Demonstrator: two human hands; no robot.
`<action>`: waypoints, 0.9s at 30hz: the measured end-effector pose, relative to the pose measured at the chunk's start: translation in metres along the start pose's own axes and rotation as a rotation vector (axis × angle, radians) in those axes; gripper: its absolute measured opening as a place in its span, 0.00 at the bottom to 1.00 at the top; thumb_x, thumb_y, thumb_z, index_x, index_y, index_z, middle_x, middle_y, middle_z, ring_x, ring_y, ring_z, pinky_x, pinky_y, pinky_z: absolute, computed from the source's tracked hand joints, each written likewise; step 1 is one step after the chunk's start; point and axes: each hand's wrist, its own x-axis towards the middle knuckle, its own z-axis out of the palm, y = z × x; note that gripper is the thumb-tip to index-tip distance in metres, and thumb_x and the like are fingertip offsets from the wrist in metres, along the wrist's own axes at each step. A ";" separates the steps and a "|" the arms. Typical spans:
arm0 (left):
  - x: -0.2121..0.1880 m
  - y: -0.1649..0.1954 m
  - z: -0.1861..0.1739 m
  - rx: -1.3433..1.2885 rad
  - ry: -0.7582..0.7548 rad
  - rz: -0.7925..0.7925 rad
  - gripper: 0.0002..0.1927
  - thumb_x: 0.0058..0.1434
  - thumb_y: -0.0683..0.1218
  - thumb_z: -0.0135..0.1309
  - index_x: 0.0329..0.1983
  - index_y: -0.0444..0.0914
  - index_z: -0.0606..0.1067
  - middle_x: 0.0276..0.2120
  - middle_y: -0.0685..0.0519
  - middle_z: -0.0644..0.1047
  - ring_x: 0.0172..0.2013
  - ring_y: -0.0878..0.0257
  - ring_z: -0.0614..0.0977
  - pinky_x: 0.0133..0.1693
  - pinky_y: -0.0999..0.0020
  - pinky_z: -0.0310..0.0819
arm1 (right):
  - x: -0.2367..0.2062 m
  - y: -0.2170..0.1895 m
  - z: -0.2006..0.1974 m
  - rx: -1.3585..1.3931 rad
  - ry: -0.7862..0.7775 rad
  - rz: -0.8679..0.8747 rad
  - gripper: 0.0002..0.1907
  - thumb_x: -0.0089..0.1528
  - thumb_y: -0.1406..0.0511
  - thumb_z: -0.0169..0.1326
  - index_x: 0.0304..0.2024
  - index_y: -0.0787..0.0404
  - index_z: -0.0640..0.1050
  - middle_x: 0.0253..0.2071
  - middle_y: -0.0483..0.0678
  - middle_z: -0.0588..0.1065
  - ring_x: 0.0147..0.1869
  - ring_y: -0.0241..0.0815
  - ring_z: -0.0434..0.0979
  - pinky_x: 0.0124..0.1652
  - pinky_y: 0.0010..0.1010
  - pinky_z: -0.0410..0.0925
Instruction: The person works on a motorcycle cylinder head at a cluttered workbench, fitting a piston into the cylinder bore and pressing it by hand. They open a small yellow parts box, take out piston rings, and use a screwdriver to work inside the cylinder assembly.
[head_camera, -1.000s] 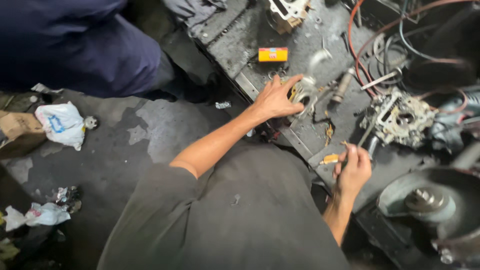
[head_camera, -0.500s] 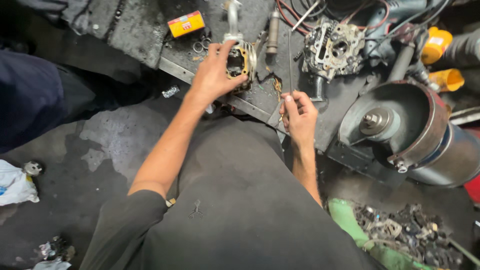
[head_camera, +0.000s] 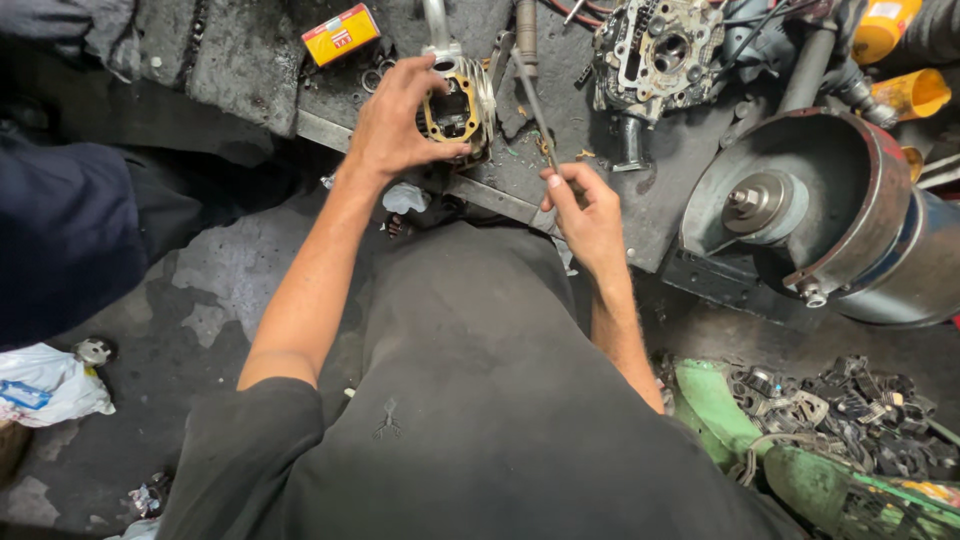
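My left hand (head_camera: 395, 125) grips a small metal engine part (head_camera: 458, 105) with a brownish gasket face, resting on the greasy dark workbench (head_camera: 250, 70). My right hand (head_camera: 585, 215) holds a thin metal rod-like tool (head_camera: 535, 100) whose tip points up past the right side of that part. The tool's tip is beside the part; whether they touch I cannot tell. My dark shirt fills the lower middle of the view.
A yellow-red small box (head_camera: 341, 33) lies at the bench's back left. A larger engine casting (head_camera: 660, 50) sits behind right. A big round grinder housing (head_camera: 810, 210) stands at right. Another person's dark sleeve (head_camera: 60, 230) is at left. Scrap parts (head_camera: 840, 400) lie lower right.
The view has shifted so the bench sits higher and closer. My left hand stays on the engine part; my right hand has moved up with the thin tool toward it.
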 end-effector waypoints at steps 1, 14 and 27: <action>-0.004 0.003 0.004 0.028 0.029 0.003 0.44 0.44 0.56 0.80 0.59 0.39 0.69 0.63 0.45 0.71 0.63 0.44 0.73 0.61 0.53 0.70 | 0.000 -0.003 0.002 -0.069 -0.009 -0.013 0.09 0.72 0.64 0.52 0.48 0.63 0.79 0.30 0.40 0.75 0.28 0.25 0.66 0.28 0.22 0.60; -0.009 0.021 -0.002 0.039 -0.093 -0.162 0.59 0.38 0.52 0.79 0.72 0.38 0.61 0.66 0.45 0.63 0.62 0.42 0.66 0.65 0.52 0.64 | -0.005 -0.038 0.042 -0.550 -0.015 0.068 0.12 0.67 0.58 0.53 0.49 0.55 0.79 0.27 0.45 0.80 0.28 0.40 0.81 0.33 0.34 0.70; -0.001 -0.009 0.006 -0.042 -0.062 0.133 0.49 0.41 0.48 0.76 0.68 0.39 0.67 0.65 0.45 0.69 0.68 0.44 0.67 0.68 0.51 0.66 | -0.011 -0.027 0.012 -0.403 0.126 0.097 0.12 0.68 0.60 0.54 0.50 0.57 0.80 0.28 0.42 0.80 0.32 0.29 0.76 0.34 0.27 0.68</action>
